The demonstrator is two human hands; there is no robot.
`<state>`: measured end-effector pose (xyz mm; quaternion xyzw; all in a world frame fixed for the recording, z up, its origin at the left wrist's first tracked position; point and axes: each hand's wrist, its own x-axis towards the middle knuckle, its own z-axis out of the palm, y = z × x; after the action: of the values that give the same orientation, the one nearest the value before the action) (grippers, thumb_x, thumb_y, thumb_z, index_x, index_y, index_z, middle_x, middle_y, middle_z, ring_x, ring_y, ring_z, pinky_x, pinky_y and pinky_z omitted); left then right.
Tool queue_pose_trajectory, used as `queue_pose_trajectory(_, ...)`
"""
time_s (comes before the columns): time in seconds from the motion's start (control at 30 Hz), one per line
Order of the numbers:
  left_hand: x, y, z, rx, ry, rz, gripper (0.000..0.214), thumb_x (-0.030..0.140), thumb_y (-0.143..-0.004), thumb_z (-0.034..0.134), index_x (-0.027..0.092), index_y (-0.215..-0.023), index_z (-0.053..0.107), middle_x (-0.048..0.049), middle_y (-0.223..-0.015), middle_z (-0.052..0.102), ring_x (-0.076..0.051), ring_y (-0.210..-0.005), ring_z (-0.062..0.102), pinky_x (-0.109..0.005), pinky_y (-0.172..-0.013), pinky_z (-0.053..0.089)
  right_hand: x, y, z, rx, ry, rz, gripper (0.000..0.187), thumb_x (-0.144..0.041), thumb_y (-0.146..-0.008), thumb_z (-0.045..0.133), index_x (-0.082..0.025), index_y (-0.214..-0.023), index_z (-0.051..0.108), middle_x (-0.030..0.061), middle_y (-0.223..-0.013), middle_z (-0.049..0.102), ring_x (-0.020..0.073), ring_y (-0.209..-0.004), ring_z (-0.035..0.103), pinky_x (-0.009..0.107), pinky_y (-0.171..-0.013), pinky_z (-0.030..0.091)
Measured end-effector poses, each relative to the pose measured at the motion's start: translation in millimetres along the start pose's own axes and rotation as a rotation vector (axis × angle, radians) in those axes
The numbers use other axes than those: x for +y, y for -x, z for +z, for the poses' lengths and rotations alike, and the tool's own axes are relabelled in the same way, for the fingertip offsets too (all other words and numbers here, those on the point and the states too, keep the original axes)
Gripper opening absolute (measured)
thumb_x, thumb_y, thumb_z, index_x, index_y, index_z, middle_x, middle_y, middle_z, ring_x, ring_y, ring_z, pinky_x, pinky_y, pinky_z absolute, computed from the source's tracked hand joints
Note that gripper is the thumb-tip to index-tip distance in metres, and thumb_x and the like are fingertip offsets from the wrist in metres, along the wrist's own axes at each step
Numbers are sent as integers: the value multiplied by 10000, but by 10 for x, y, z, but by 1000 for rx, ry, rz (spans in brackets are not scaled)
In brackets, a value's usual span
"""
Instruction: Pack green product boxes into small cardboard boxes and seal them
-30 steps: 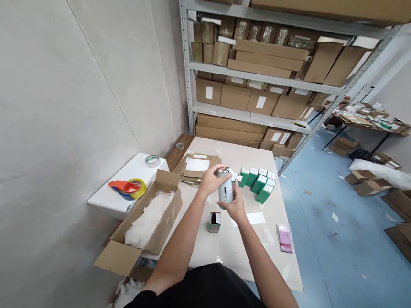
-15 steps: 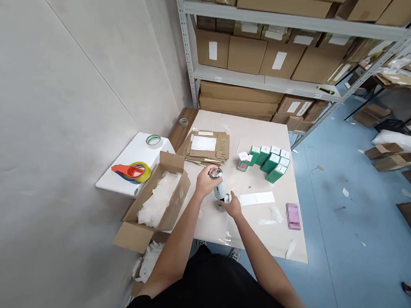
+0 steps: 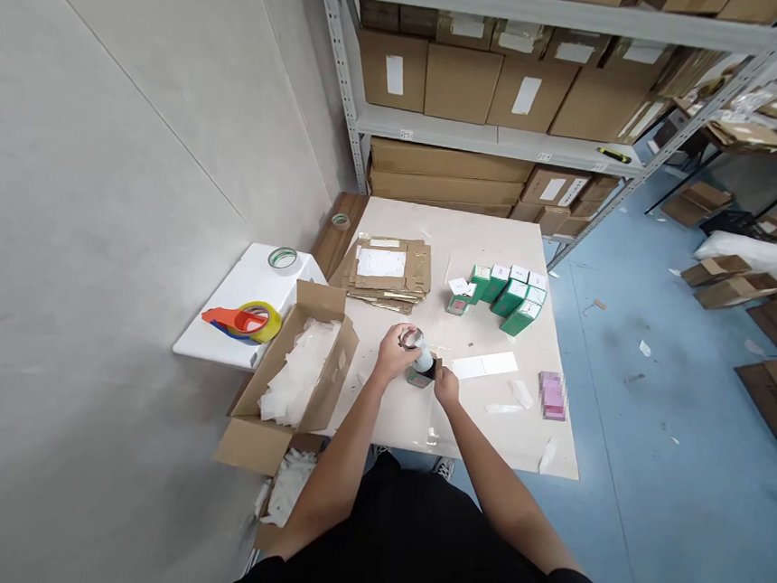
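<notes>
My left hand [image 3: 394,354] is closed around a bottle [image 3: 424,360] with a shiny silver cap and a pale blue-white body. The bottle tilts down toward a small green box [image 3: 420,379] with a dark part at its top, and its lower end seems to be at or inside the opening. My right hand [image 3: 446,385] is closed at the right side of this box, by its upper edge. Several green boxes with white tops [image 3: 511,295] stand in a group farther back on the table [image 3: 377,418]. One smaller green box [image 3: 457,303] has raised white flaps.
Left of the table, an open carton [image 3: 345,360] holds white sheets. Behind it, a white surface [image 3: 210,348] bears tape rolls and an orange tape dispenser [image 3: 236,319]. Flattened cardboard [image 3: 420,281], white strips [image 3: 485,364] and a pink packet [image 3: 552,397] lie on the table. A shelf [image 3: 443,131] stands behind.
The bottle's lower end has moved over the small green box, which now shows more clearly beneath it. My right hand has shifted slightly right, to the box's side. The camera view has tilted down slightly.
</notes>
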<state>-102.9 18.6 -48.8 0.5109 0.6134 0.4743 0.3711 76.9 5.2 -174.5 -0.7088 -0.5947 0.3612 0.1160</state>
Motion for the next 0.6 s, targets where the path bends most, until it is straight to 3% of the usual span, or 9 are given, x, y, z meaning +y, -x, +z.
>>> queue_pose_trajectory(0.17,-53,51,39,-45,10,47,469,121,-671,708,250,-1119,661,-33,-1166,690,-190,-1003,659,-303,-857,554,8,0,59,-8,-88,22,455,-377,-1060,350,-208,-795,680,74,-828,740,208,-809,678,259,-692,452)
queue_pose_trajectory(0.37,-6,164,84,-78,-109,35,488,71,-640,682,238,-1098,663,-33,-1170,676,-180,-978,655,-303,-873,551,-3,19,39,-46,-138,64,467,-415,-1058,368,-206,-843,725,41,-755,739,191,-789,679,241,-701,480)
queue_pose_trajectory(0.6,144,255,-94,-291,-261,96,495,83,-655,670,263,-1116,689,-18,-1173,667,-160,-865,654,-281,-813,558,2,81,48,-70,-129,34,457,-395,-1057,374,-190,-894,749,55,-829,768,198,-851,698,248,-750,487)
